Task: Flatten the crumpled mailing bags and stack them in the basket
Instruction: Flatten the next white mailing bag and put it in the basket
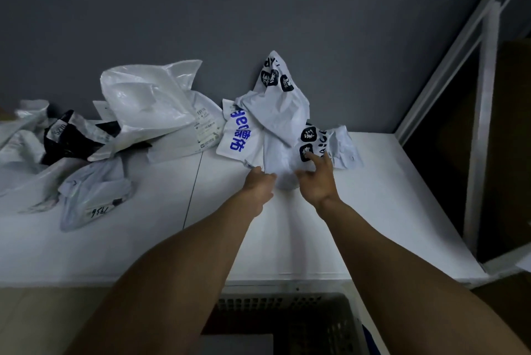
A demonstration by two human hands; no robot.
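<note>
A crumpled white mailing bag with black square logos (280, 113) stands bunched up against the grey wall on the white table (388, 196). A white bag with blue lettering (238, 136) lies partly under it on the left. My left hand (260, 182) grips the near lower edge of the logo bag, fingers curled under it. My right hand (317, 175) reaches onto the same bag with spread fingers, the index fingertip touching it by a black logo. A perforated basket (342, 326) sits below the table's front edge.
More crumpled bags lie to the left: a large glossy white one (146, 104), a black-and-grey one (66, 133), and a pale blue one with a handwritten label (92, 196). A metal frame (482, 124) rises at the right beside a dark gap.
</note>
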